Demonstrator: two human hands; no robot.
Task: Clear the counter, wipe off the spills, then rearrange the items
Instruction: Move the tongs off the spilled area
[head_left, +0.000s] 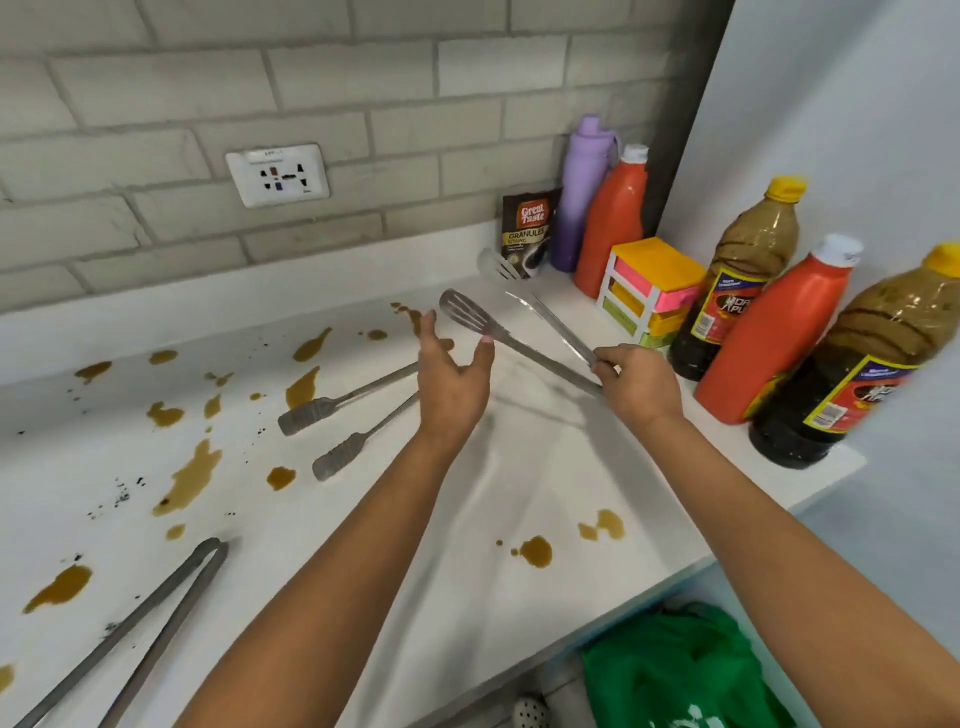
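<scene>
My right hand (638, 387) grips a pair of steel kitchen tongs (524, 343) near their hinge end and holds them above the white counter (467, 545), slotted tips toward the wall. My left hand (453, 382) is raised with relaxed, spread fingers, its fingertips touching the nearer tong arm. A second pair of tongs (337, 415) lies on the counter, partly hidden behind my left hand. A third pair (150, 623) lies at the bottom left. Brown spills (192, 475) and dark specks dot the counter.
Along the right wall stand two orange bottles (613, 223), two dark sauce bottles (737, 275), a purple bottle (579, 192), a coffee granule pouch (530, 228) and a small colourful drawer box (649, 291). A wall socket (278, 175) sits above. A green bag (680, 675) lies below the counter edge.
</scene>
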